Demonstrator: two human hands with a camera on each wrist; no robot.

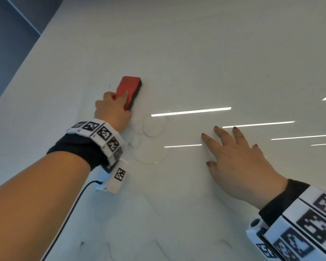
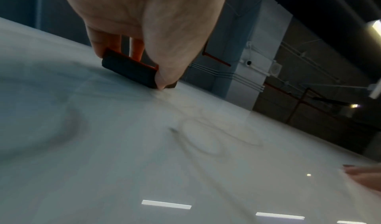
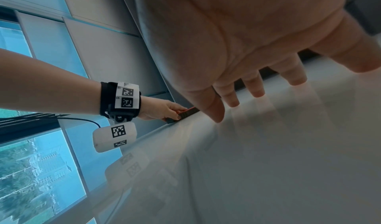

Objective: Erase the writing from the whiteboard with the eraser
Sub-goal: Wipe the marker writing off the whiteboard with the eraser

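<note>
A red eraser (image 1: 129, 89) with a black felt face lies pressed against the whiteboard (image 1: 196, 53). My left hand (image 1: 113, 108) grips its lower end, thumb on one side, fingers on the other; the left wrist view shows the eraser's (image 2: 129, 70) felt on the board. Faint grey circles and smears of writing (image 1: 149, 136) remain just right of and below that hand, and appear as faint loops (image 2: 206, 139) in the left wrist view. My right hand (image 1: 239, 161) lies flat on the board with fingers spread. In the right wrist view its fingertips (image 3: 255, 93) touch the glossy surface.
The whiteboard's left edge (image 1: 26, 63) runs diagonally, with a dark blue wall (image 1: 6, 44) beyond it. Ceiling lights reflect as bright bars (image 1: 191, 111) across the board. A black cable (image 1: 72, 210) hangs from my left wrist camera. More faint smears (image 1: 158, 243) lie low on the board.
</note>
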